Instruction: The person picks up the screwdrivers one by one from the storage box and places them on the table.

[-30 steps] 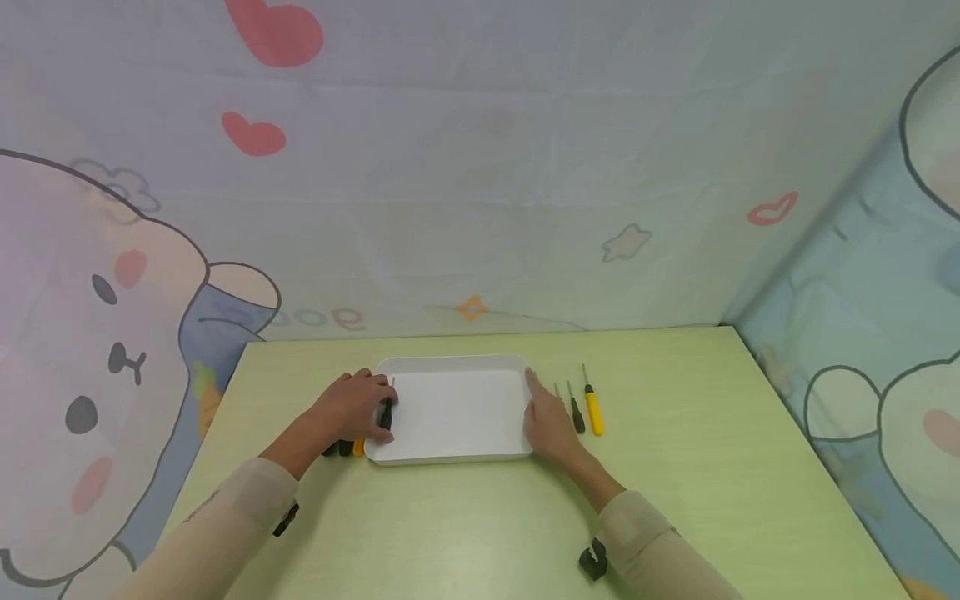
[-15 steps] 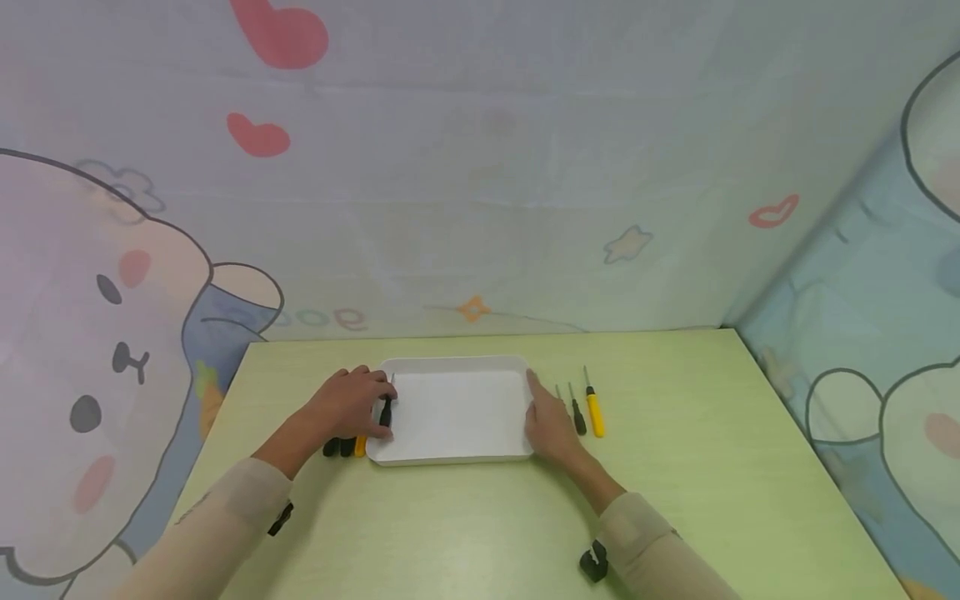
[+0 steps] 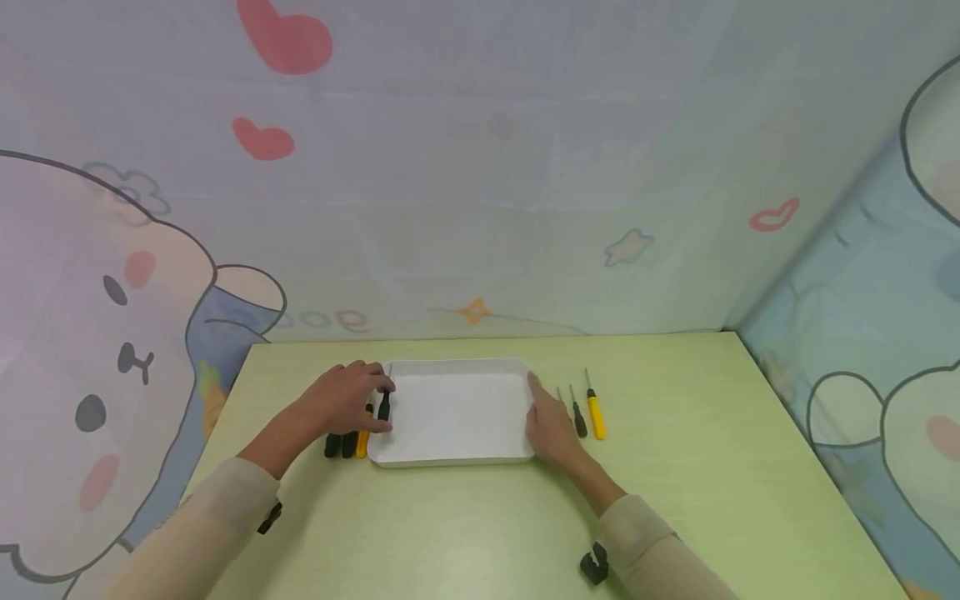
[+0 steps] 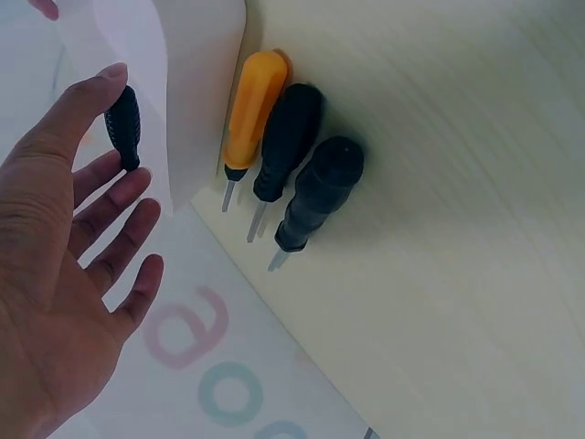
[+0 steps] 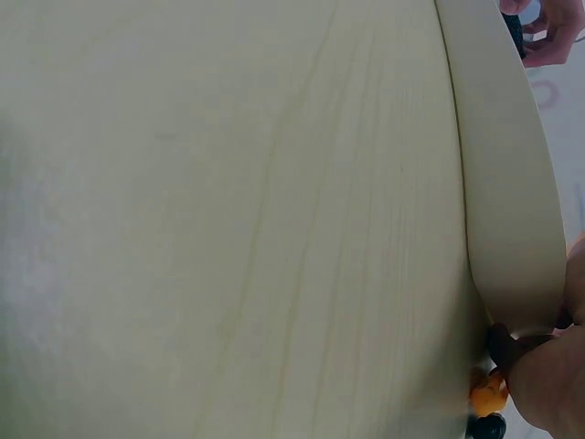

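Note:
My left hand (image 3: 343,402) pinches a small black screwdriver (image 4: 123,128) between thumb and fingertips. In the head view this screwdriver stands over the left side of a white tray (image 3: 459,417), shaft pointing away from me. The outer fingers of that hand are spread loosely in the left wrist view. At the tray's right edge my right hand (image 3: 552,429) grips the rim, index finger stretched along it. Left of the tray lie a yellow screwdriver (image 4: 255,110) and two black-handled screwdrivers, one slimmer (image 4: 291,137) and one thicker (image 4: 320,187), side by side.
Beyond my right hand lie a yellow screwdriver (image 3: 595,412) and a small black screwdriver (image 3: 579,421). Another shaft (image 3: 560,396) shows there, its handle hidden by the hand. The light wooden table (image 3: 465,533) ends at a printed cloth backdrop (image 3: 450,167).
My left hand has shifted slightly left and away from me with the black screwdriver. The right hand stays on the tray rim.

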A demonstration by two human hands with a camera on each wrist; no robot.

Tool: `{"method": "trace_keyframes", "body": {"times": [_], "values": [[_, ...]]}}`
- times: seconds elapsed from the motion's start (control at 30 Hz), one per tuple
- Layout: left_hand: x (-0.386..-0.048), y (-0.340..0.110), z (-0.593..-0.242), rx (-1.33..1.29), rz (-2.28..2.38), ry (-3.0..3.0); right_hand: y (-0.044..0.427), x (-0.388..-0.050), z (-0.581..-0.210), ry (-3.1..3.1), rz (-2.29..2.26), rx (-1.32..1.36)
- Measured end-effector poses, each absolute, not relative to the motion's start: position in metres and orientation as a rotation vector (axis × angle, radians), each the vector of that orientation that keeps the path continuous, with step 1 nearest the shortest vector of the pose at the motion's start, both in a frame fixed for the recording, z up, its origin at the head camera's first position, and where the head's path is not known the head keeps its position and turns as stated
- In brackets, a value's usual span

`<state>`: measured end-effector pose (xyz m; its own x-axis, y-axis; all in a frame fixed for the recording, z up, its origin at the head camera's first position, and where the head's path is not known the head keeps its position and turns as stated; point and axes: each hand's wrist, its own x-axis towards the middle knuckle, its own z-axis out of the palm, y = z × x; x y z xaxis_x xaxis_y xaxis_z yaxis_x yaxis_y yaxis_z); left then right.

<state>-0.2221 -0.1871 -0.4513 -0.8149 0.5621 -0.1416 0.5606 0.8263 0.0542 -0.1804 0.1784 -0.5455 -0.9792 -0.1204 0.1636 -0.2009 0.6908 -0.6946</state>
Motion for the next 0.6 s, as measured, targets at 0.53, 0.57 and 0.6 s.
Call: {"method": "trace_keyframes", "body": {"times": [0.53,0.57,0.6], "values": [[-0.219,-0.199,-0.440,0.890,0.175,2.853,0.180,-0.181,-0.546,-2.785,1.168,0.279],[-0.219,-0.200,-0.440,0.894,0.180,2.853,0.180,-0.181,-0.545,-2.786,1.174,0.277],[-0.219,-0.201,-0.440,0.900,0.184,2.855,0.179,-0.180,-0.545,-2.785,1.176,0.279]]}}
